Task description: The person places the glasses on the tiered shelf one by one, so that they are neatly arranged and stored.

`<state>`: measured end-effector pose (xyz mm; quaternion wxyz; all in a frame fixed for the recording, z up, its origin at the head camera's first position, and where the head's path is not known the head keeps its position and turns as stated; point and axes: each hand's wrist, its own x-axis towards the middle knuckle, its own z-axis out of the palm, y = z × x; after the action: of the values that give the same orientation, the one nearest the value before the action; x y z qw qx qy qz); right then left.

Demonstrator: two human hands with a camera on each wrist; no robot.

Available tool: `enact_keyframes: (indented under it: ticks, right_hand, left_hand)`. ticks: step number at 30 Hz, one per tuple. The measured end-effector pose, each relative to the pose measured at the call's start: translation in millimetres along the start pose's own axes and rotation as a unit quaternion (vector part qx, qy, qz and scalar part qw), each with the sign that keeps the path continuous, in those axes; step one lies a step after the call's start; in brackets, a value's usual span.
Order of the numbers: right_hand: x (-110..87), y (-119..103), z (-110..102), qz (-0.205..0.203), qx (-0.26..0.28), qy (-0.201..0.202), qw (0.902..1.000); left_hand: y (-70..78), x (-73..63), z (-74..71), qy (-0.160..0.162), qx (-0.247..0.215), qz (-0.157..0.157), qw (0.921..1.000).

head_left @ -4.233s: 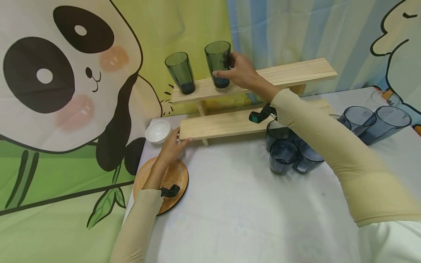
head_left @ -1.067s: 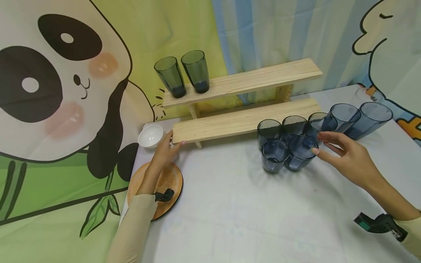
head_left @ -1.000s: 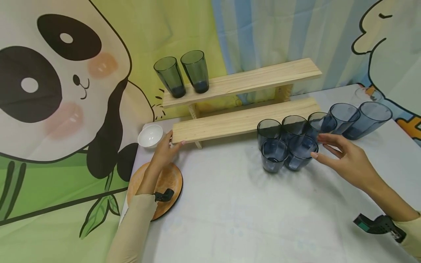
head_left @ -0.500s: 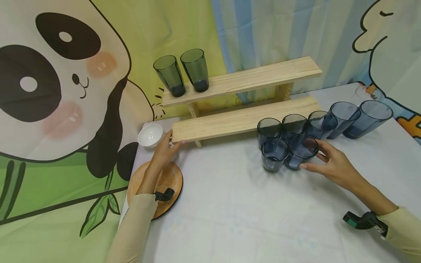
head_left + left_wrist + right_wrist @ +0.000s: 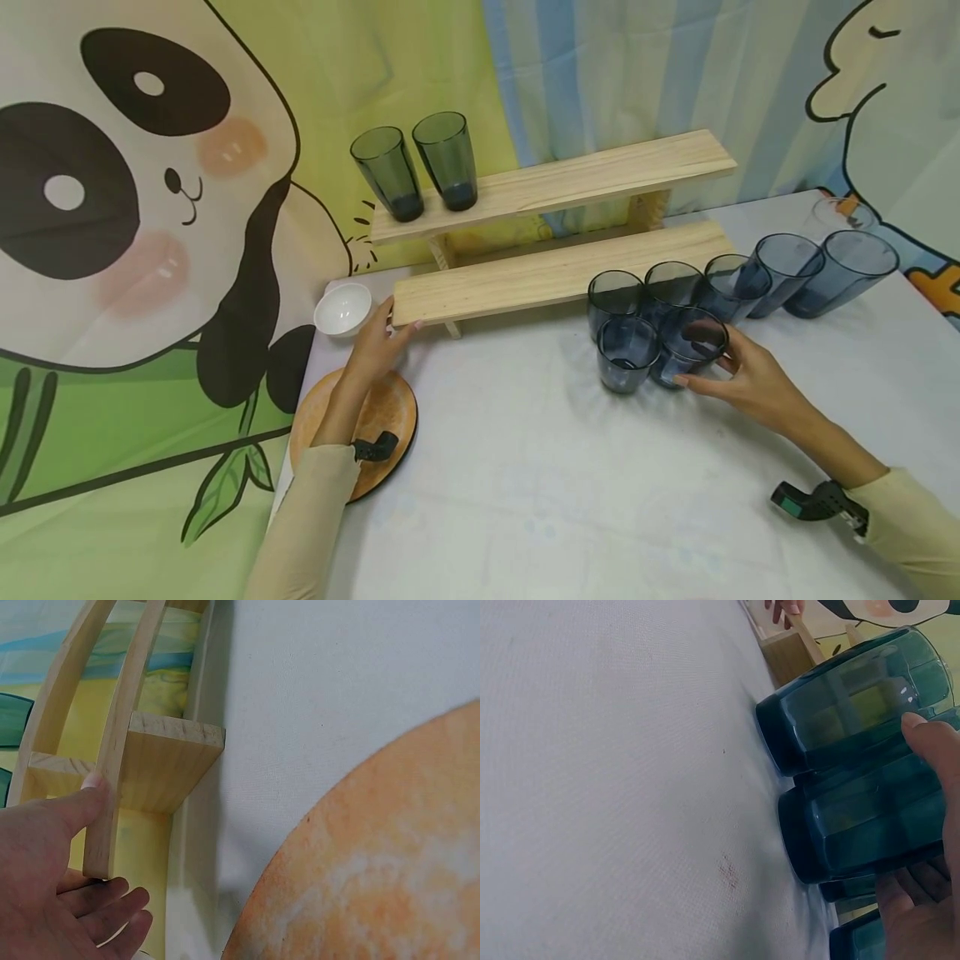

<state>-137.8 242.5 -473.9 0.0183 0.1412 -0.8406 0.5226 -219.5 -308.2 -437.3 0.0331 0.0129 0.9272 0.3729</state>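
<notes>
Clamped in the right hand (image 5: 750,387): the front-right blue glass tumbler (image 5: 682,354), with the thumb low on the near side and the fingers on the far side, partly visible through the glass. Seems to stand upright on the white surface (image 5: 555,500). Clamped in the left hand (image 5: 375,342): the near end of the lower shelf board (image 5: 495,287), with the thumb on the front edge and the fingers bent around the end.

Just to the left of the right hand's grip: the neighbour tumbler (image 5: 625,371), in contact or almost, not possible to tell exactly. Close behind the same grip: three more blue tumblers (image 5: 611,308). Farther back and to the right of this hand: two taller blue tumblers (image 5: 783,275). Behind and above the left hand: two green glass tumblers (image 5: 390,179) on the upper shelf board (image 5: 585,179). Beside the left hand, on its outer side: a white bowl (image 5: 343,310).

For a good grip, press evenly with thumb and fingers, firmly but not hard, in view of the likely slippery glass. Take care not to push the neighbour tumbler with the thumb in such a narrow place. In case of lifting, better go straight up before any sideways movement. With the left hand, only steady the board, without pulling.
</notes>
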Motion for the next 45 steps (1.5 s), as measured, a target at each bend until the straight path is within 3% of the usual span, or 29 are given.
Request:
enact_keyframes:
  ticks: [13,30,45]
  right_hand:
    - [-1.0,3.9,-0.9,-0.022,-0.023,0.003,0.9995]
    - [-18.6,-2.5,-4.2,-0.001,-0.042,0.013,0.9990]
    - [-22.1,-3.8,-7.6,0.004,-0.055,0.018,0.9983]
  left_hand:
    - [-1.0,0.5,0.2,-0.004,-0.009,-0.005,0.9999]
    - [-0.1,-0.1,0.4,-0.001,-0.007,0.002,1.0000]
    - [-1.4,-0.9,0.2,0.005,0.000,0.006,1.0000]
